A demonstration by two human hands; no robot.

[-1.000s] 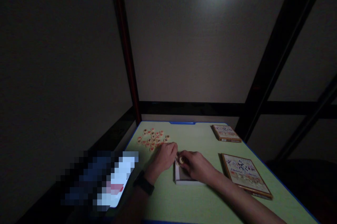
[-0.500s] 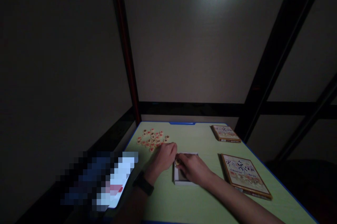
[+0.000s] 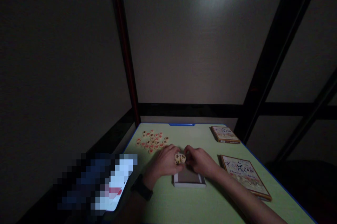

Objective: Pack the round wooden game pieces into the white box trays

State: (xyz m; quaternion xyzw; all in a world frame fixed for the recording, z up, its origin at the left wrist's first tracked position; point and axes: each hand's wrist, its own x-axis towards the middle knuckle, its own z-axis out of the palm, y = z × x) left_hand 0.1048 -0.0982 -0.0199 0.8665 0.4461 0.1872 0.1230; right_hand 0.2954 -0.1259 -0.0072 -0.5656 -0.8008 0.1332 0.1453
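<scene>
Round chess pieces [image 3: 180,158] with dark characters sit between thumb and fingers of the left hand [image 3: 165,160], over a shallow white-walled box [image 3: 190,184]; moments earlier that hand was a fist. Just beside, the right hand [image 3: 200,161], previously pinching a piece, curls its fingers narrowly; whether it holds anything cannot be told. The box's near part shows brown floor; loose pieces [image 3: 153,142] lie leftward on the green table [image 3: 171,206].
</scene>
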